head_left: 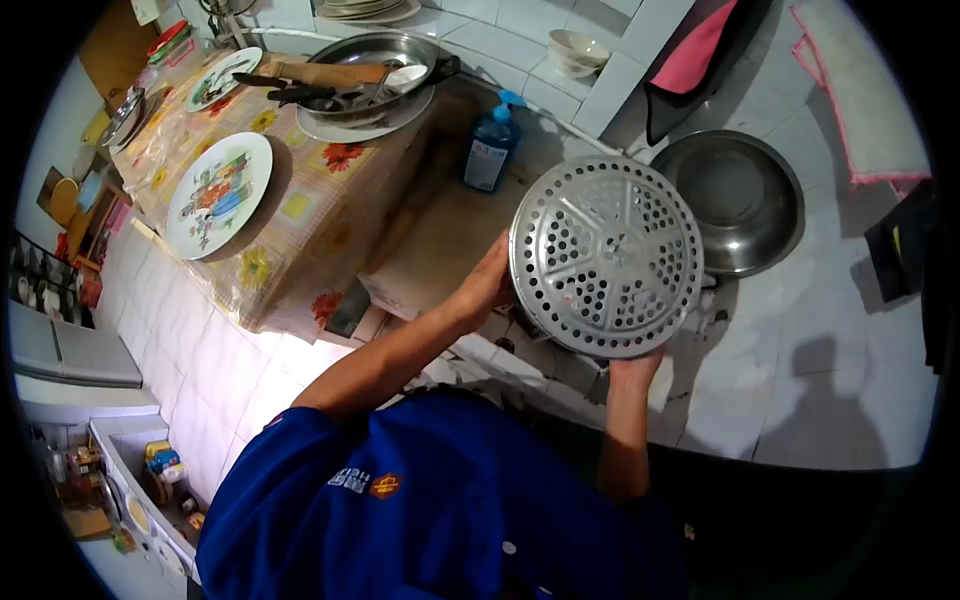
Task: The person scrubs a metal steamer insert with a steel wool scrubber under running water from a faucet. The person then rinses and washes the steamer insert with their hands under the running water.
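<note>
A round, shiny metal steamer tray [617,250], punched with many small holes, is raised in front of my body and turned toward the camera. My left hand [488,278] grips its left edge, with the fingers mostly hidden behind it. At the lower right of the rim, my right hand [637,368] holds on from below, and its fingertips are out of sight under the metal. Just right of the steamer tray lies a wide stainless steel basin [735,205], partly covered by it. A blue pump bottle [491,145] stands behind and to the left.
To the left, a table with a flowered cloth [290,235] carries a decorated plate [222,195] and a metal pan [385,55] with utensils across it. A small bowl [577,52] sits on the tiled ledge. Cloths hang at the upper right, one white with pink edging [870,110].
</note>
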`<state>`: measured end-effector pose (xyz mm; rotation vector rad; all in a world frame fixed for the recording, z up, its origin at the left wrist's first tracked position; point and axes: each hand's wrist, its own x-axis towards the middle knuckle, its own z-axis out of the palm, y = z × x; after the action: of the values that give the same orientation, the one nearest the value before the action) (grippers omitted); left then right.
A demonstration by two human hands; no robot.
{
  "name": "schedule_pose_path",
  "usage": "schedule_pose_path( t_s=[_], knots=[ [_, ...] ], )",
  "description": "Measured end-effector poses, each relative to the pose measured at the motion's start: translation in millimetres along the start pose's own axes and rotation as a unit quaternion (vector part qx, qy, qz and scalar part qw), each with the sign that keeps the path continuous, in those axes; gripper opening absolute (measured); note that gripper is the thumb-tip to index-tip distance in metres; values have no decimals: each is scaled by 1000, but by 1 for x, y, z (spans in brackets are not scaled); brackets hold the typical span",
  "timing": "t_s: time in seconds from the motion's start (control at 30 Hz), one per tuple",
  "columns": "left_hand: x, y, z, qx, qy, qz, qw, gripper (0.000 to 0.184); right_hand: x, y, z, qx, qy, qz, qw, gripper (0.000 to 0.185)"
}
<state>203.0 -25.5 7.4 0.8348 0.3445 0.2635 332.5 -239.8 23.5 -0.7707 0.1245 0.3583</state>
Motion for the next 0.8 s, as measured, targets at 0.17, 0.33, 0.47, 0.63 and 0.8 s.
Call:
schedule_pose_path(
  t_s=[0.17,0.33,0.47,0.63,0.8],
  knots=[
    [7,7,-25,58,-79,-86,991,71,26,5,-20,-21,-14,-3,1000,42],
    [7,4,-31,71,-70,-86,991,82,23,-1,-4,-31,-5,-21,999,40],
    [8,8,-33,96,-79,-106,987,83,5,-13,36,-33,-114,-22,993,65],
    [-1,9,-25,12,-81,-92,992,78,10,-8,38,-10,-132,3,991,61],
    [-7,-3,-16,-75,-49,45,995,70,17,-4,13,-46,-151,-8,988,59]
  ],
)
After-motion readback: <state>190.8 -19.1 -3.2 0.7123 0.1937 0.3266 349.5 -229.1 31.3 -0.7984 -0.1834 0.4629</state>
